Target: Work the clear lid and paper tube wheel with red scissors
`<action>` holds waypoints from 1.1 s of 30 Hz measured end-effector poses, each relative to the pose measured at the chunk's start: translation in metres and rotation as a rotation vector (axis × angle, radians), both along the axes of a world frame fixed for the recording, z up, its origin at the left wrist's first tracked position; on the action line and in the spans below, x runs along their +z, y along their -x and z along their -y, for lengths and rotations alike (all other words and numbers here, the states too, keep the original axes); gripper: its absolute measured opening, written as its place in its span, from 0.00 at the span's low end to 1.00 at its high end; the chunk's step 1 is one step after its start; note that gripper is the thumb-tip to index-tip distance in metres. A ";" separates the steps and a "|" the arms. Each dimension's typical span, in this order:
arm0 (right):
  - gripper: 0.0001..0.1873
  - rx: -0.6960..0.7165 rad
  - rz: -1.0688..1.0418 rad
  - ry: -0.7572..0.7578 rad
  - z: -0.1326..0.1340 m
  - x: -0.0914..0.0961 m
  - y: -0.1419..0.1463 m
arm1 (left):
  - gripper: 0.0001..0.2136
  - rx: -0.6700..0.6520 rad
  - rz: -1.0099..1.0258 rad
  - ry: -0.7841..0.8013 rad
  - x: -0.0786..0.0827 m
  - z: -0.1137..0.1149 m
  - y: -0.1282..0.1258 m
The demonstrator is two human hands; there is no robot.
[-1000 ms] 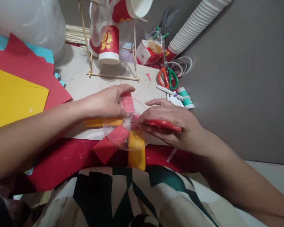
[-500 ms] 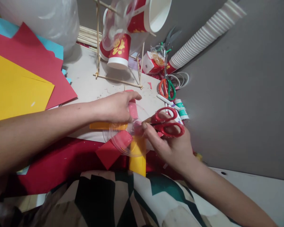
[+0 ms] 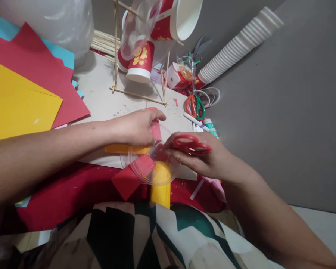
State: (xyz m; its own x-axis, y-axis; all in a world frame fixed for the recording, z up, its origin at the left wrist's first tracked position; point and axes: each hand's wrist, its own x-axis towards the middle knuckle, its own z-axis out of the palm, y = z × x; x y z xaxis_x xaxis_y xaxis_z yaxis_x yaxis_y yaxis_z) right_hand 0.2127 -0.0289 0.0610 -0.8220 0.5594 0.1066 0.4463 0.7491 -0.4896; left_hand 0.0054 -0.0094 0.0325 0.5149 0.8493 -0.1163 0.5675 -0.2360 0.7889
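Over the table's front edge is a clear round plastic piece (image 3: pixel 138 172), like a lid or bowl. Red paper strips (image 3: pixel 133 177) and yellow paper strips (image 3: pixel 161 188) spread out from it. My left hand (image 3: pixel 138 127) grips its upper left side, one finger pointing right over a red strip; the fingertips underneath are hidden. My right hand (image 3: pixel 203 157) is closed around red-handled scissors (image 3: pixel 189 144) at the right side of the plastic piece. The scissor blades are hidden by the fingers and cannot be made out.
Behind my hands stands a stick frame (image 3: pixel 140 96) with red paper cups (image 3: pixel 141 61). Coloured paper sheets (image 3: pixel 25 97) lie left, beside a white plastic bag (image 3: pixel 58 26). Stacked cups (image 3: pixel 235 52) lean on the grey wall; orange-and-green-handled scissors (image 3: pixel 194 106) and markers (image 3: pixel 193 118) lie right.
My right hand has turned over, bringing its back upward, and the scissor handles have tilted and swung slightly left. My left hand and the plastic piece stay nearly in place.
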 end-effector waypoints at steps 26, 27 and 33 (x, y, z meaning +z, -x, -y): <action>0.08 0.024 -0.010 0.057 -0.004 0.003 0.008 | 0.33 -0.026 0.004 0.048 0.000 0.002 -0.002; 0.10 -0.049 -0.045 -0.048 0.004 -0.003 0.009 | 0.33 -0.026 -0.002 0.055 0.000 0.002 -0.001; 0.07 -0.538 -0.183 -0.340 0.054 -0.034 0.020 | 0.32 -0.017 -0.070 0.048 0.001 0.001 -0.002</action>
State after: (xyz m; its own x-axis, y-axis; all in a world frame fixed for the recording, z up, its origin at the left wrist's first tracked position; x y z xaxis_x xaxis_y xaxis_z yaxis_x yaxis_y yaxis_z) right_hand 0.1931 -0.0833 0.0268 -0.3889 0.7976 0.4610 0.7336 0.5708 -0.3687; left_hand 0.0072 -0.0099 0.0335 0.5181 0.8333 -0.1929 0.6177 -0.2085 0.7583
